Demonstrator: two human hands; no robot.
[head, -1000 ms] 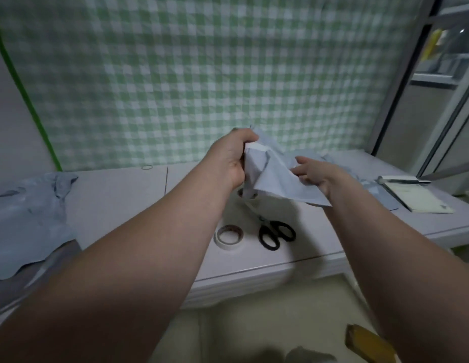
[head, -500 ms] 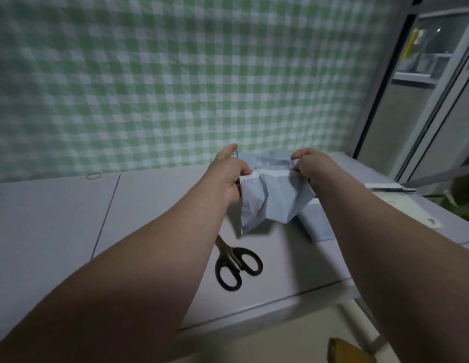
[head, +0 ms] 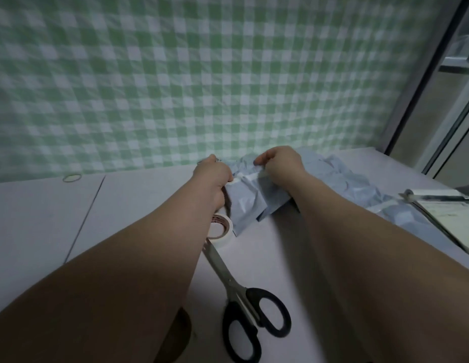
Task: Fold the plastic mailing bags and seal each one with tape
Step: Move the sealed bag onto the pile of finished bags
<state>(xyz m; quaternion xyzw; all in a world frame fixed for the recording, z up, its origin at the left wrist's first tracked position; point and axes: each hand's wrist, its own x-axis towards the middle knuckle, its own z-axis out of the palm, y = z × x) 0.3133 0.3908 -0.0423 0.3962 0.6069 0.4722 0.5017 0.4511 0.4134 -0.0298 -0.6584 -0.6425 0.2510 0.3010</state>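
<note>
Our left hand (head: 213,174) and right hand (head: 279,163) pinch the top edge of one bag (head: 247,203), fingers clamped on it, low over the table (head: 139,205). The crumpled plastic may slip and fold crooked. We count one tape roll (head: 222,227), one pair of scissors (head: 243,297), and more bags (head: 359,184) at right, number unclear.

Both hands are lower now than half a second ago: the mailing bag (head: 247,199), then held up in the air, hangs down to the desk (head: 139,205) toward its far edge. The left hand (head: 213,176) and right hand (head: 280,163) sit closer together along its white strip. The tape roll (head: 222,227), hidden before, shows again beside the left wrist, touching the scissors (head: 243,297).
</note>
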